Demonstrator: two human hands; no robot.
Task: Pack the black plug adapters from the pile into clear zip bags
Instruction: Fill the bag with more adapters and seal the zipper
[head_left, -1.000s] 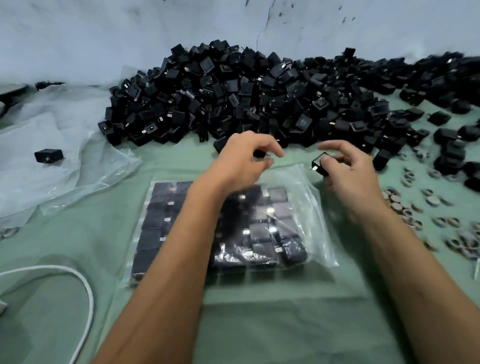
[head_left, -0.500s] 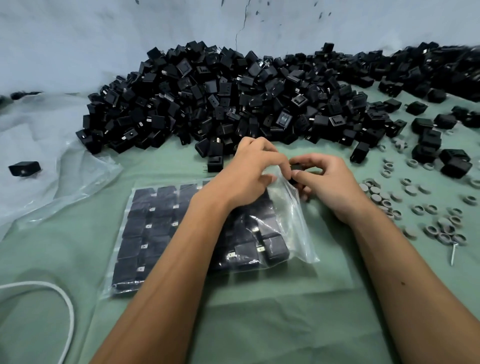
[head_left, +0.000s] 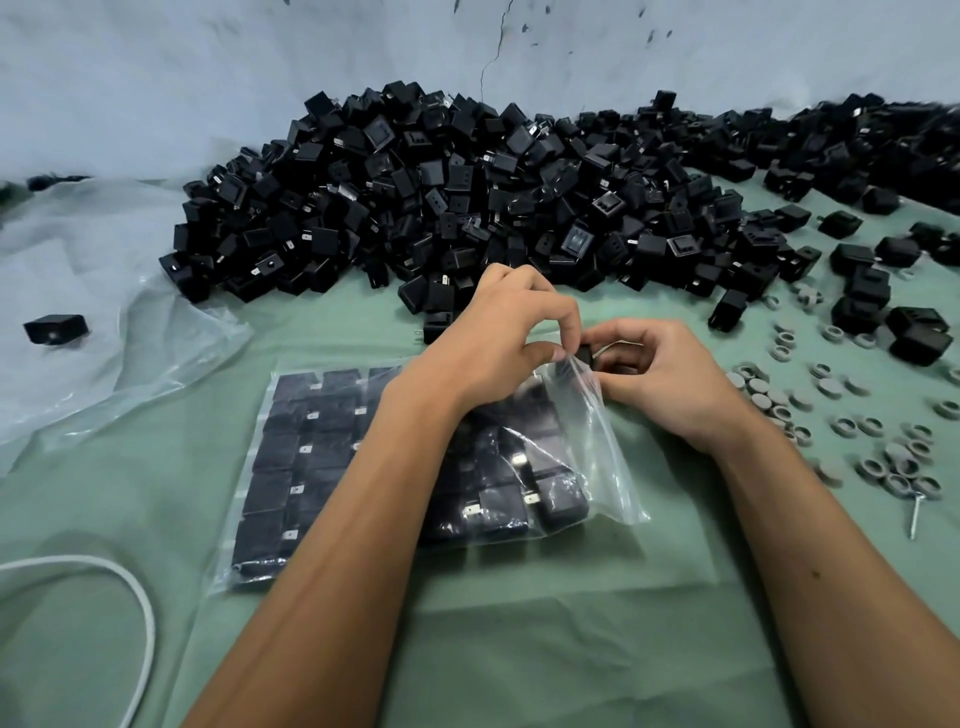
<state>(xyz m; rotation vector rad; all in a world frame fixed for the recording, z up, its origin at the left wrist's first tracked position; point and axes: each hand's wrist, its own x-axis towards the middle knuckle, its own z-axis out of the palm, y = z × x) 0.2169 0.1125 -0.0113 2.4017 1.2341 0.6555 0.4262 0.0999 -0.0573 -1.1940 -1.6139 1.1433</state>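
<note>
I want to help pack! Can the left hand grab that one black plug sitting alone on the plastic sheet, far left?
Probably not right away. The left hand pinches the zip bag open, and the lone plug lies far off; nothing blocks it.

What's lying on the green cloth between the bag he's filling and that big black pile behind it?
In the head view, a few loose black adapters lie there, strayed from the pile; the left hand, pinching the clear bag's lifted edge, also covers part of that stretch.

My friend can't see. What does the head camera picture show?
Two bare hands work at the open corner of a clear zip bag of black plug adapters: left hand pinches the plastic, right hand holds one adapter. A big pile of adapters lies behind.
</note>
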